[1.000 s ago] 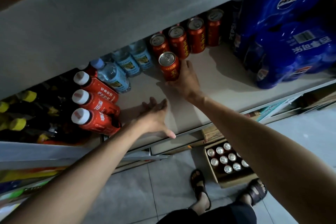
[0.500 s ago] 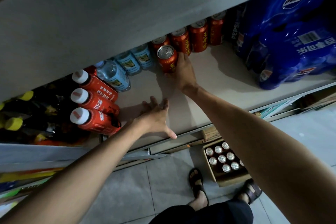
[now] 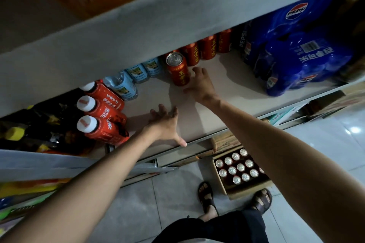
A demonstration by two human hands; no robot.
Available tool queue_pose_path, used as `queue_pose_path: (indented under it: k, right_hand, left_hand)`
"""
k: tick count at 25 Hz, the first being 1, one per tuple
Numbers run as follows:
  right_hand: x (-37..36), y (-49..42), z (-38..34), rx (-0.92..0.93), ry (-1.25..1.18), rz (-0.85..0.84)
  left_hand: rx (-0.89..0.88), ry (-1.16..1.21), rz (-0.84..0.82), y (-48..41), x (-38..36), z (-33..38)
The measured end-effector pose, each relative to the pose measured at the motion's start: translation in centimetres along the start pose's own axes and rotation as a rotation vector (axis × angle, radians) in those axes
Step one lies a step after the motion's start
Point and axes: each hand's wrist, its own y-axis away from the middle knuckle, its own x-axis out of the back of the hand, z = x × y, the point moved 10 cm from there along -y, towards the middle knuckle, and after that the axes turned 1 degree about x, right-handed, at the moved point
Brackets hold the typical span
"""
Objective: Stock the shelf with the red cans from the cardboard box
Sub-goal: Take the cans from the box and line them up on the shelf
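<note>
A red can (image 3: 177, 69) stands upright on the pale shelf (image 3: 223, 92), in front of a row of red cans (image 3: 207, 47) at the back. My right hand (image 3: 199, 83) sits just right of that can, fingers spread, thumb near its base, no longer wrapped around it. My left hand (image 3: 167, 124) lies flat and open on the shelf near its front edge. On the floor below, a cardboard box (image 3: 241, 187) holds several more cans (image 3: 237, 167), seen from the top.
Red bottles with white caps (image 3: 100, 114) and pale blue bottles (image 3: 130, 79) fill the shelf's left side. Blue Pepsi packs (image 3: 292, 55) occupy the right. The upper shelf board (image 3: 158, 25) overhangs the back row. My sandalled feet (image 3: 206, 197) stand on grey tiles beside the box.
My right hand pushed the red can back toward the rear row, then let go and drew slightly away. My left hand stayed flat on the shelf.
</note>
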Motion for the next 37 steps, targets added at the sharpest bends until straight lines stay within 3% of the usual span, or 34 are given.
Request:
queue_pose_path:
  k: [3, 6, 12, 15, 18, 21, 24, 27, 31, 37]
  right_hand:
    - [1.5, 4.1, 2.6, -0.115, -0.082, -0.121]
    - [4.1, 8.6, 3.8, -0.042, 0.070, -0.186]
    - [9.4, 14.5, 8.0, -0.056, 0.084, -0.170]
    - [11.9, 16.8, 11.7, -0.144, 0.062, -0.101]
    - [13.3, 19.6, 16.7, -0.274, 0.017, -0.017]
    - [13.2, 23.3, 23.0, -0.520, -0.055, 0.088]
    - [11.1, 28.4, 28.9, -0.800, -0.143, 0.256]
    - [6.5, 32.1, 32.8, -0.956, -0.252, 0.335]
    - [-1.4, 35.1, 38.0, -1.071, -0.339, 0.290]
    - [-14.1, 33.9, 49.2, -1.093, -0.327, 0.171]
  left_hand:
    - [0.014, 0.007, -0.044, 0.4, -0.1, 0.0]
    - [-0.042, 0.201, -0.082, 1.6, 0.3, 1.5]
    - [-0.191, 0.536, 0.341, 4.6, 6.1, 9.1]
    - [-0.295, 0.658, 0.195, 5.1, 4.6, 15.1]
    - [-0.370, 0.635, -0.013, 4.8, 1.5, 20.9]
    - [-0.413, 0.582, -0.177, 4.1, -2.6, 24.5]
    - [-0.376, 0.528, -0.410, 2.4, -9.0, 25.3]
    - [-0.219, 0.546, -0.566, -0.3, -14.7, 23.5]
    - [-0.039, 0.608, -0.599, -5.4, -21.5, 22.2]
    - [0.123, 0.679, -0.578, -16.3, -34.9, 23.0]
